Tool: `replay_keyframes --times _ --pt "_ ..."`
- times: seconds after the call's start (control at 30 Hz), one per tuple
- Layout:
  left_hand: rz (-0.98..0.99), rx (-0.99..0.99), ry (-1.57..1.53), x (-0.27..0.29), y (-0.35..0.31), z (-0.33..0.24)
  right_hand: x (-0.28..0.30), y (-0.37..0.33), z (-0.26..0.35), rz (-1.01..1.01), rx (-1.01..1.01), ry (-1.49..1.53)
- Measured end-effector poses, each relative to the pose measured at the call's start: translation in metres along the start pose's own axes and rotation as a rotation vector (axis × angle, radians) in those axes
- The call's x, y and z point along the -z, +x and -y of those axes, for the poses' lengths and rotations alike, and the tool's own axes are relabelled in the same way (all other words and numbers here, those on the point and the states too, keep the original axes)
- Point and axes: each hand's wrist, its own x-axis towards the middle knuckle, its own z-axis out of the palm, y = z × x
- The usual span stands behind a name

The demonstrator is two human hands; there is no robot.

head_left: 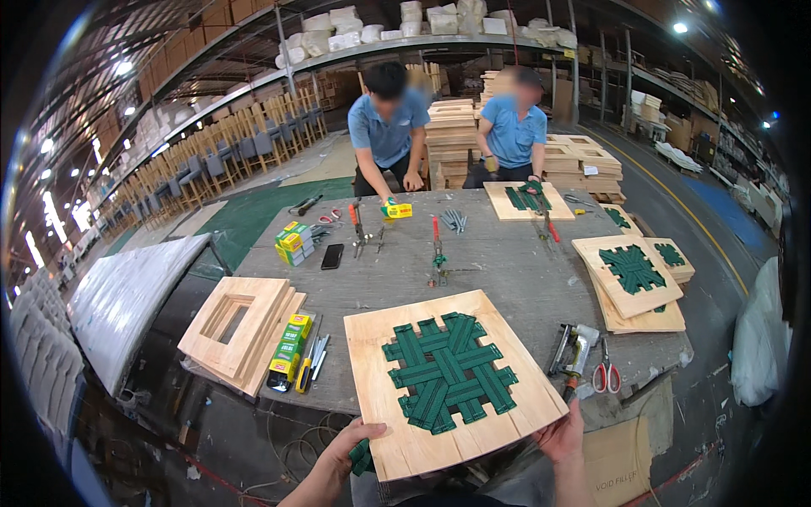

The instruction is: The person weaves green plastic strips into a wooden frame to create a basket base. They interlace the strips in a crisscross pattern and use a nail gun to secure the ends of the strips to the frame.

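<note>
Both my hands hold a square plywood panel tilted over the near edge of the table. Green webbing straps are woven across its middle. My left hand is closed on the panel's lower left corner, where a loose end of green webbing hangs beside the fingers. Around the right-hand corner, my right hand grips the edge, its fingers partly hidden underneath. Just beyond that corner lie a staple gun and red-handled scissors. A yellow utility knife lies left of the panel.
Wooden frames are stacked at the table's left, beside a green-yellow box. Webbed panels are piled at the right. Across the table, one person holds a yellow box; another works at a webbed panel.
</note>
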Motion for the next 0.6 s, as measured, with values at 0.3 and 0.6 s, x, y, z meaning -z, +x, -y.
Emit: replay_keyframes --times 0.3,0.6 --pt "0.084 -0.046 -0.065 0.027 0.054 -0.016 0.011 0.01 -0.014 0.086 0.074 -0.137" --pt "-0.019 -0.033 -0.442 0.067 0.032 0.049 -0.001 0.045 -0.078 0.014 -0.092 -0.127"
